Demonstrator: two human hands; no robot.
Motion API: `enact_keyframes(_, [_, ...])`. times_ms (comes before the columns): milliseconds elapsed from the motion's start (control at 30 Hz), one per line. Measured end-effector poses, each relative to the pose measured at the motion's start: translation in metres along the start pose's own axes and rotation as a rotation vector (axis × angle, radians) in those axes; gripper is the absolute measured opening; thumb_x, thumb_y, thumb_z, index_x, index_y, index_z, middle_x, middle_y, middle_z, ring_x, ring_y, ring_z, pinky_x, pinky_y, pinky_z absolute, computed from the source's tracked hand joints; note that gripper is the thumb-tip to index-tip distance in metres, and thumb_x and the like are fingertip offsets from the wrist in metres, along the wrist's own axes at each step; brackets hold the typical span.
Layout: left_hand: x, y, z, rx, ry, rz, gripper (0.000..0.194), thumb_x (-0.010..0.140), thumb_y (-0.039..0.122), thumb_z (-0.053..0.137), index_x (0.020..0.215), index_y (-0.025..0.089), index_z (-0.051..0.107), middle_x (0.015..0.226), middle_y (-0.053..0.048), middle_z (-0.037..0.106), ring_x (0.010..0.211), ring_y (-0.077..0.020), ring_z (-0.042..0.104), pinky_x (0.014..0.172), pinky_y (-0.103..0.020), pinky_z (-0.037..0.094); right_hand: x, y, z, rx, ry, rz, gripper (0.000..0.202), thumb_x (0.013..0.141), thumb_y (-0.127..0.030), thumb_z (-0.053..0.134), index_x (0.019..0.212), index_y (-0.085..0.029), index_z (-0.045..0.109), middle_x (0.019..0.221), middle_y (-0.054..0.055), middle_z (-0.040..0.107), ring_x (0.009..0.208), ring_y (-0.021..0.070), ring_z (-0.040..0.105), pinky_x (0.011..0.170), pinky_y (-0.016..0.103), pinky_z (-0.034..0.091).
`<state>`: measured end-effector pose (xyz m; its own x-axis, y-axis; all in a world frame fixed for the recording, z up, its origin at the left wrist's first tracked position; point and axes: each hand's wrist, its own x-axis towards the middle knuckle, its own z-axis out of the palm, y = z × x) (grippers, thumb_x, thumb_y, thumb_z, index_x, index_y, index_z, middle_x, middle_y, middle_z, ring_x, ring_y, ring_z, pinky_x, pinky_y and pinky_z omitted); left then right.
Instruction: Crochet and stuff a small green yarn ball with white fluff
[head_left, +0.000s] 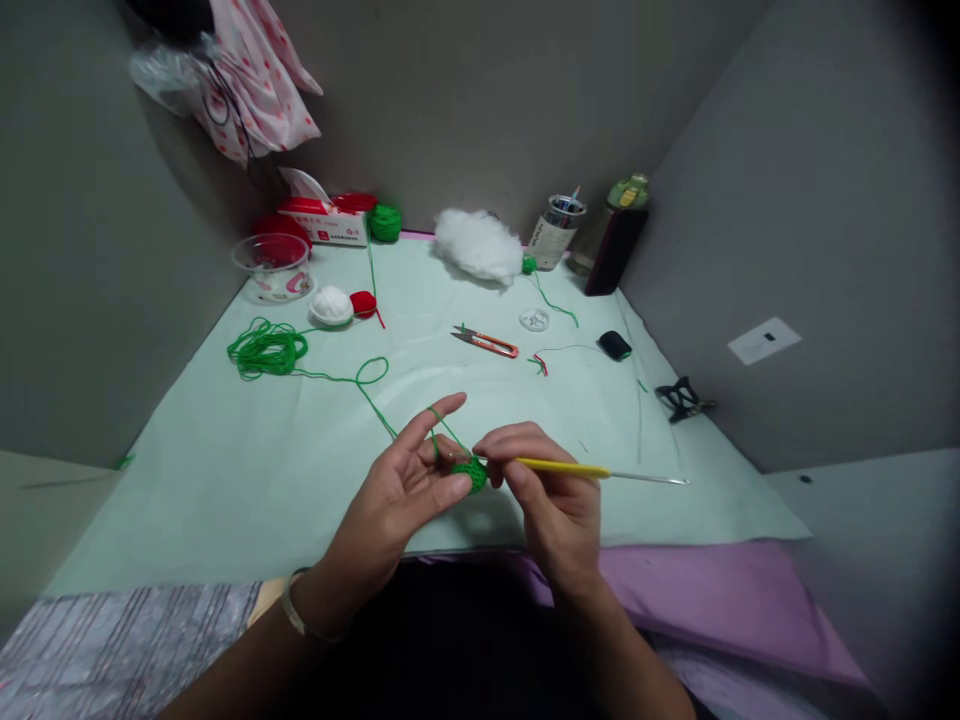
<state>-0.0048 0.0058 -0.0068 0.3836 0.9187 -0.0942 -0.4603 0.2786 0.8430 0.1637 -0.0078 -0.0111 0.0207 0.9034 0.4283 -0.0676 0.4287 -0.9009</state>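
Green crochet piece (471, 476) sits just below the frame's centre, pinched in the fingers of the left hand (397, 492); yarn (268, 350) from the left of the frame loops over its index finger. The right hand (559, 505) grasps a yellow-handled hook (562, 468) against the piece. Snips (487, 343) lie mid-frame on the worktop (225, 460).

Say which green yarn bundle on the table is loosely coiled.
The coil on the left, its open loops spread out nearer the left hand; the green ball beside the tissue box is compact and farther back.
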Motion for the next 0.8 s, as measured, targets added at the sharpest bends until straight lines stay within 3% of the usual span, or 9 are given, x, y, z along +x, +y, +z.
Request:
enact_keyframes(233, [-0.004,-0.003,-0.003,0.166,0.068,0.073,0.052,0.087,0.023,0.081,0.137,0.027,0.065,0.095,-0.002,0.064,0.092,-0.0168,0.06,0.09,-0.03,0.049,0.004,0.003,0.0,0.294,0.039,0.176,0.014,0.101,-0.029,0.064,0.096,-0.024,0.076,0.09,0.003,0.075,0.067,0.0122,0.062,0.061,0.026,0.05])
enact_keyframes(400, [-0.005,-0.002,0.001,0.201,0.138,0.096,0.047,0.086,0.02,0.08,0.131,0.024,0.068,0.092,-0.002,0.065,0.088,-0.0163,0.06,0.083,-0.028,0.051,0.006,0.0,0.0,0.317,0.028,0.199,0.016,0.102,-0.031,0.062,0.093,-0.021,0.072,0.09,0.004,0.076,0.065,0.0128,0.064,0.059,0.027,0.052])
enact_keyframes(633, [-0.006,0.0,0.005,0.285,0.208,0.145,0.043,0.084,0.02,0.081,0.125,0.027,0.072,0.086,0.002,0.063,0.061,-0.0064,0.049,0.06,-0.02,0.047,-0.007,-0.005,0.001,-0.026,-0.015,-0.006,0.023,0.106,-0.019,0.05,0.108,-0.024,0.072,0.101,0.005,0.072,0.076,0.0148,0.066,0.07,0.032,0.055])
enact_keyframes(800, [-0.005,-0.001,0.003,0.302,0.2,0.14,0.044,0.084,0.022,0.082,0.126,0.028,0.072,0.089,0.002,0.064,0.054,-0.0039,0.048,0.051,-0.019,0.043,-0.009,-0.004,0.0,-0.1,-0.054,-0.123,0.028,0.105,-0.012,0.047,0.114,-0.026,0.07,0.105,0.006,0.072,0.081,0.0166,0.067,0.071,0.035,0.056])
